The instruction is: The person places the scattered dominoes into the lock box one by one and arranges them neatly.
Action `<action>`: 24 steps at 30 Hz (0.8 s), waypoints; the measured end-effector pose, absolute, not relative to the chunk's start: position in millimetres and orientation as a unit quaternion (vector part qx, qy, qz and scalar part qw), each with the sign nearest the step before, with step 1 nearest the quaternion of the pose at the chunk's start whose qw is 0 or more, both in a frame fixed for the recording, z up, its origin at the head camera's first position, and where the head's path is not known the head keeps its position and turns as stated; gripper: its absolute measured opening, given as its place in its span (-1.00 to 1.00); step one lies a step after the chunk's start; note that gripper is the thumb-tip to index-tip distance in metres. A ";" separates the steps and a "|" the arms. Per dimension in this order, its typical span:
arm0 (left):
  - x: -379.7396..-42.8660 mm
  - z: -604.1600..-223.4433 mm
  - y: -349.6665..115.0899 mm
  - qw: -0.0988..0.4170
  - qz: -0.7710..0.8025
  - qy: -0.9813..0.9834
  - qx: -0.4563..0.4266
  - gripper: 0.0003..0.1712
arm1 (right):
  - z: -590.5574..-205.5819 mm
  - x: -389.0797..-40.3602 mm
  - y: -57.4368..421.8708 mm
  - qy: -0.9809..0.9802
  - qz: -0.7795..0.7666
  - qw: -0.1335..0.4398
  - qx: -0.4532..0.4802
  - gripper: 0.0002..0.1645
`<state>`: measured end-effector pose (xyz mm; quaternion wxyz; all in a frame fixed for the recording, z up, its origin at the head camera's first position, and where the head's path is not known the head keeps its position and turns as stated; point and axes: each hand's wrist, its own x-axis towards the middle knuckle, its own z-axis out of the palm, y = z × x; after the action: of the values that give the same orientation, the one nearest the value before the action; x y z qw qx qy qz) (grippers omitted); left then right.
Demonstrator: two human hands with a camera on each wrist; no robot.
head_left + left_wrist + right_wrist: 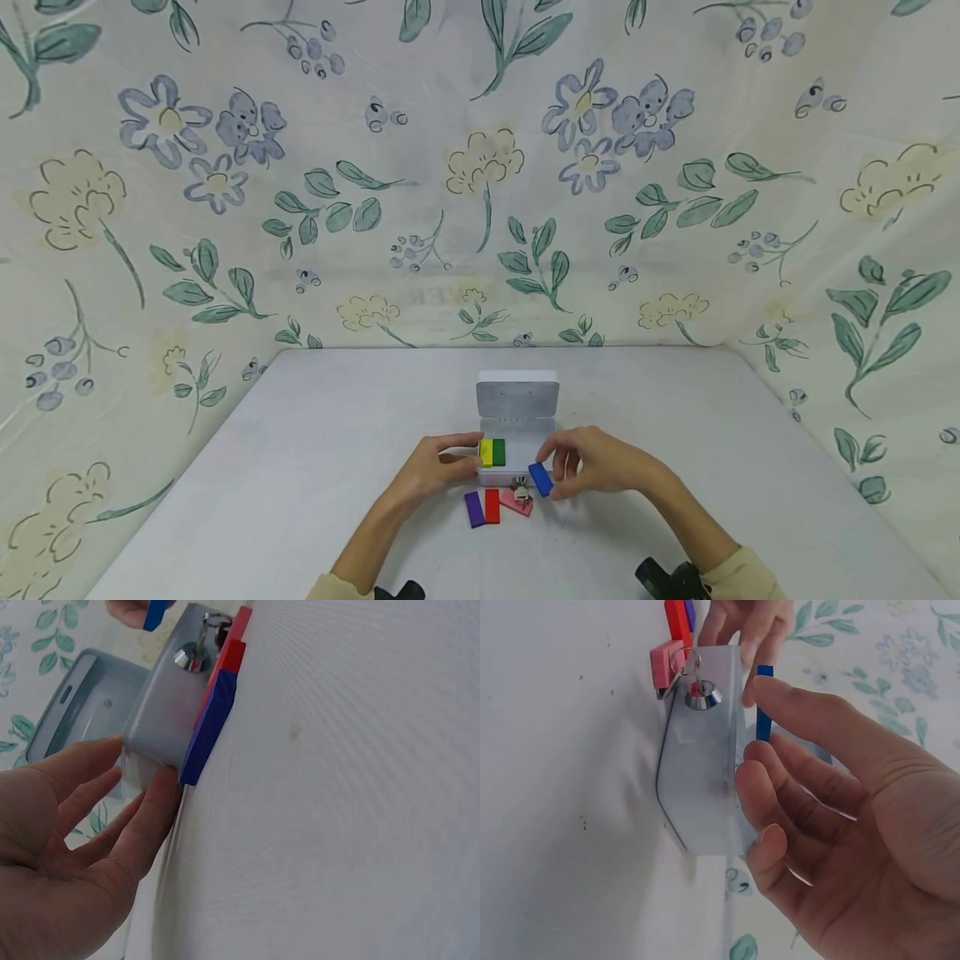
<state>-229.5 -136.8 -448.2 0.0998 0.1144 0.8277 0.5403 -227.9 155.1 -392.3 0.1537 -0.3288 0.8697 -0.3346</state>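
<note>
A small pale grey lock box stands on the table with its lid raised. Inside, at its left end, a yellow block lies beside a green block. My left hand touches the box's left side with fairly straight fingers. With thumb and fingertips, my right hand pinches a blue block, tilted over the box's front right edge. In the right wrist view this blue block appears edge-on.
Before the box lie a purple block, a red block and a pink piece. Keys on a ring hang from the front lock, close to the pink piece. Floral cloth surrounds the white table.
</note>
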 end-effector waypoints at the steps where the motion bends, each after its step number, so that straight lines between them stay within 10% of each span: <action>1: -229.1 -447.9 -136.9 0.100 0.541 0.827 0.115 -0.43 | -392.1 -228.5 154.8 0.870 -0.335 0.151 -0.329 -0.54; 24: -228.4 -445.3 -136.3 0.105 0.547 0.823 0.113 -0.42 | -394.1 -244.7 147.8 0.881 -0.343 0.125 -0.302 -0.54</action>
<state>-228.4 -136.3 -445.3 0.1052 0.1128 0.8226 0.5474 -244.7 147.8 -394.1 0.1247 -0.3024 0.8807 -0.3426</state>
